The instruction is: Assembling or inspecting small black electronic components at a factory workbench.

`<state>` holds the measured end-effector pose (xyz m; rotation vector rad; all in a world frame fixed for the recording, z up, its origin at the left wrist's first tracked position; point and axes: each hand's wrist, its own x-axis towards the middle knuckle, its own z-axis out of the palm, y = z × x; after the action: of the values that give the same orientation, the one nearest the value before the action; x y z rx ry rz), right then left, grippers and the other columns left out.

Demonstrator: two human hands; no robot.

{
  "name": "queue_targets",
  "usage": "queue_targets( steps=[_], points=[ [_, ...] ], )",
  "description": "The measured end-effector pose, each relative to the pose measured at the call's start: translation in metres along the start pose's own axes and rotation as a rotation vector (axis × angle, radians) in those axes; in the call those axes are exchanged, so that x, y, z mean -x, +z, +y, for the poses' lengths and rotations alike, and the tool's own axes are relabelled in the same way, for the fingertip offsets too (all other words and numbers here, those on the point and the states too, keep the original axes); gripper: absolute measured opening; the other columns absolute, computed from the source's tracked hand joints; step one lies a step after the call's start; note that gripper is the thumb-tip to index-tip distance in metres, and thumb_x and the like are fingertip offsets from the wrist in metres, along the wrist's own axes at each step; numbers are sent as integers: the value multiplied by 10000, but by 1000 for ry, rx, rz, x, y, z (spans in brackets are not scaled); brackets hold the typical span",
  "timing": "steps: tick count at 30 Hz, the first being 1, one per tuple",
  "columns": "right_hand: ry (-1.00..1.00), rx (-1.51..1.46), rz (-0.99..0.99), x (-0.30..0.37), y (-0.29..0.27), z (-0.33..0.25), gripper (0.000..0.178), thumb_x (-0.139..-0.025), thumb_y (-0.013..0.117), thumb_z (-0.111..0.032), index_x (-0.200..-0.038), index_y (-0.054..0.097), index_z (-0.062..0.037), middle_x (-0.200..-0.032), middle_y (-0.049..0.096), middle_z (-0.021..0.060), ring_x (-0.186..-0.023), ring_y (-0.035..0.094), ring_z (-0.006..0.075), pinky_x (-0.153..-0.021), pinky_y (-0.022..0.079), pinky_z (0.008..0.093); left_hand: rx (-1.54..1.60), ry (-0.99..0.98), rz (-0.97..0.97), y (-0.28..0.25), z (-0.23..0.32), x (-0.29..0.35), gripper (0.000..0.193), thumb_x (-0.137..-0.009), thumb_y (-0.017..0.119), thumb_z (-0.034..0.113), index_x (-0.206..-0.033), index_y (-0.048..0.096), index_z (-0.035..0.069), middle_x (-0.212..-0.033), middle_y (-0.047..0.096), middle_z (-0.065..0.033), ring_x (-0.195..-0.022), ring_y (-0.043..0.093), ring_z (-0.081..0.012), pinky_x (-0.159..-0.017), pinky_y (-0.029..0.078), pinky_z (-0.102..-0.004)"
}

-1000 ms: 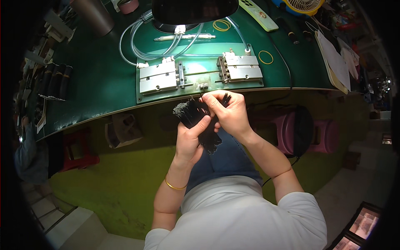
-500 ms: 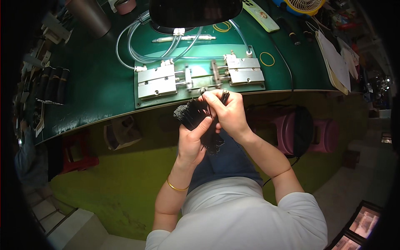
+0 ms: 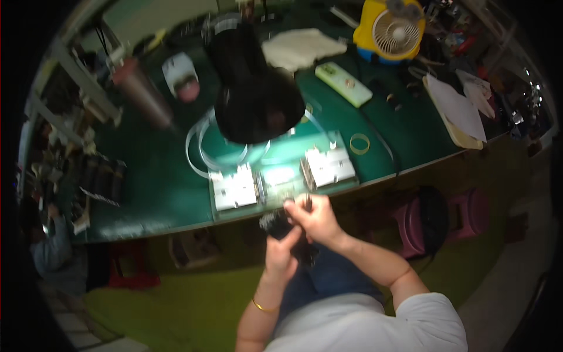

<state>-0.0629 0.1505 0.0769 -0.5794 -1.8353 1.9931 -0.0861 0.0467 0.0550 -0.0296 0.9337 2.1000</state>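
Observation:
A thick bundle of thin black strands [image 3: 272, 222], like cut wires or tubes with pale tips, is wrapped in my left hand [image 3: 281, 253]. My right hand [image 3: 318, 220] is closed beside it, with a few dark strands poking up between its fingers. Its thumb and fingertip pinch close to the bench edge, in front of the fixture; motion blur hides what lies between them. The fixture has a left silver block [image 3: 234, 190] and a right silver block [image 3: 330, 166], with small facing jaws, on a green base plate [image 3: 281, 176]. A gap separates the jaws.
A black lamp head [image 3: 258, 111] hangs over the fixture, partly covering clear air hoses [image 3: 196, 138]. On the green bench lie a light-green phone [image 3: 344, 85], a rubber band [image 3: 359, 144] and papers [image 3: 454, 108]. A yellow fan [image 3: 394, 32] stands behind. Dark bundles [image 3: 102, 179] lie left.
My view has tilted up, showing more of the bench. The fixture's jaws have drawn back toward their blocks, widening the gap. Both hands keep their hold near the bench edge.

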Motion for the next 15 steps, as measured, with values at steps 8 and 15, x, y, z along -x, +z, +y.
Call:
queue_targets(
  steps=[8,15],
  points=[
    [169,-107,-56,44,-25,31,271,-837,557,-203,-640,571,-18,-502,501,-9,-345,417,34,-300,309,192,-32,-81,8,-20,-44,22,229,-774,509,-38,-997,474,-7,-861,528,-88,-719,553,-200,-657,472,-319],
    [316,-154,-15,50,-35,74,235,-831,569,-194,-683,591,-13,-500,507,-13,-355,425,32,-320,315,191,10,-248,101,-40,-68,19,260,-766,545,-17,-1016,472,-5,-871,531,-90,-730,557,-211,-666,472,-331]
  ],
)
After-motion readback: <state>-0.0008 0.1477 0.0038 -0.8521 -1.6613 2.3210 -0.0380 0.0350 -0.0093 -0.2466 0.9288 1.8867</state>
